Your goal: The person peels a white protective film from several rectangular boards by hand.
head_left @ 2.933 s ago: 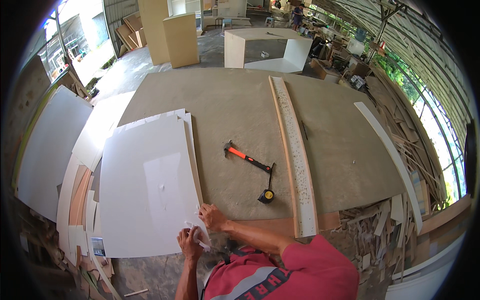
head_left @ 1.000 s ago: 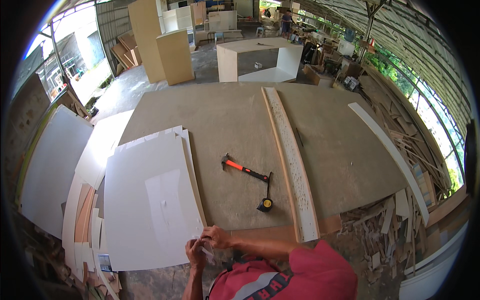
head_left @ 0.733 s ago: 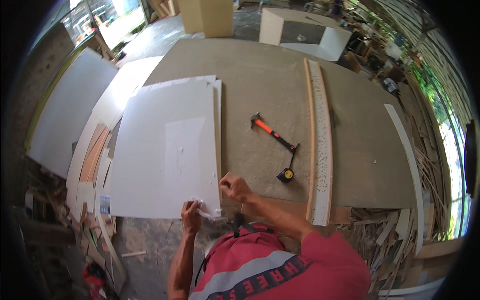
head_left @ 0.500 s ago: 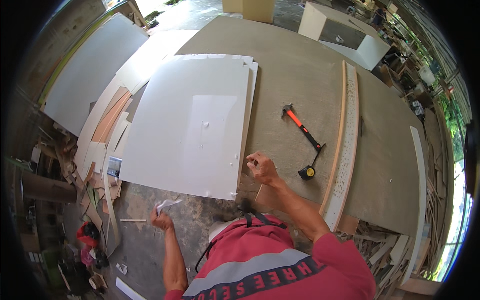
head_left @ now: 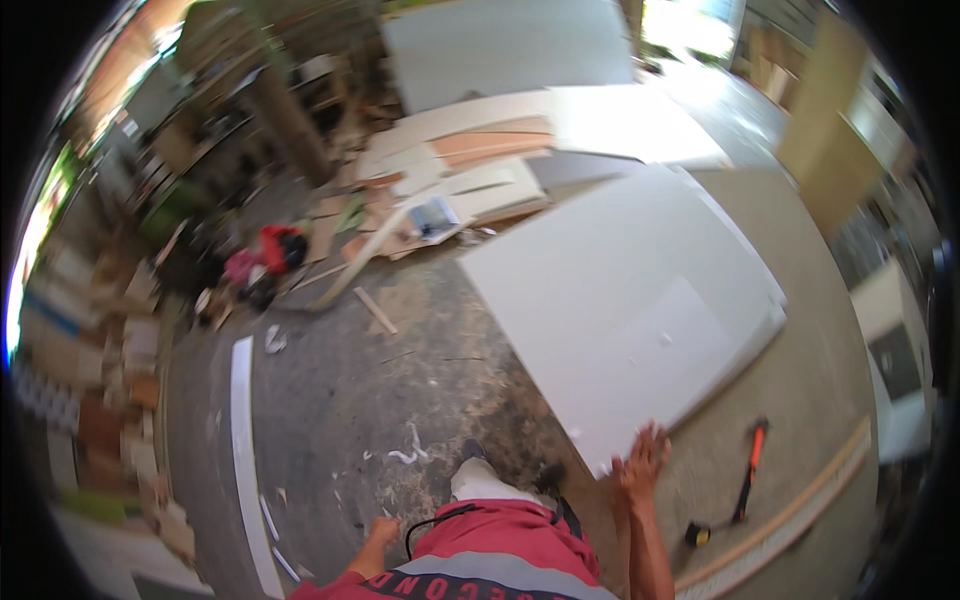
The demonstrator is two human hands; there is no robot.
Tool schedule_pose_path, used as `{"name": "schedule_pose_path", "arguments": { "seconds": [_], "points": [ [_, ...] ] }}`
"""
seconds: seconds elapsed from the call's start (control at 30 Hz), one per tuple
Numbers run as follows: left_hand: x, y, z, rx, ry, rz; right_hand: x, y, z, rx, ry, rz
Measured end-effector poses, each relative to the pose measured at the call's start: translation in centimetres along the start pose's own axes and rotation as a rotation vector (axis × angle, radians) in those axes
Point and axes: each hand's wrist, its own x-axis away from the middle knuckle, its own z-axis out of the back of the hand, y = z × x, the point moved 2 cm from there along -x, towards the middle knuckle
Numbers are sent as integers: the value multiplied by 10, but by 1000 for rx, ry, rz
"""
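Note:
My right hand (head_left: 642, 464) is open, its fingers stretched out beside the near corner of a white panel (head_left: 640, 300). Nothing shows in its grasp, and blur hides whether it touches the panel. The panel lies on top of another pale sheet, with small white bits on its surface. Low over the floor, left of my legs, hangs my left hand (head_left: 383, 530). Its fingers are smeared by motion, and no object can be made out in it. A curled white scrap strip (head_left: 405, 457) lies on the floor ahead of that hand.
Right of the panel, a hammer (head_left: 752, 465) with an orange and black handle and a tape measure (head_left: 697, 534) lie on the brown board (head_left: 825, 380), near a long wood-edged strip (head_left: 790, 530). A long white strip (head_left: 243, 450) rests on the floor at left. Offcuts (head_left: 495, 150) pile up beyond.
The view has swung left, bringing more floor into sight. The white scrap has left my left hand; a similar one shows on the floor. My right hand has gone from curled to outstretched.

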Motion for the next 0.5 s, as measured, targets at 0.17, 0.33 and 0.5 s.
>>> {"name": "schedule_pose_path", "arguments": {
  "seconds": [0.17,0.33,0.5],
  "points": [
    [39,-46,-25,287,80,114,25,-87,20,-60,-157,143],
    [18,-54,-10,429,117,121,25,-170,-5,21,-214,217],
    [-20,-63,62,457,161,25,-34,-208,-105,-422,-745,-16]
  ]
}}
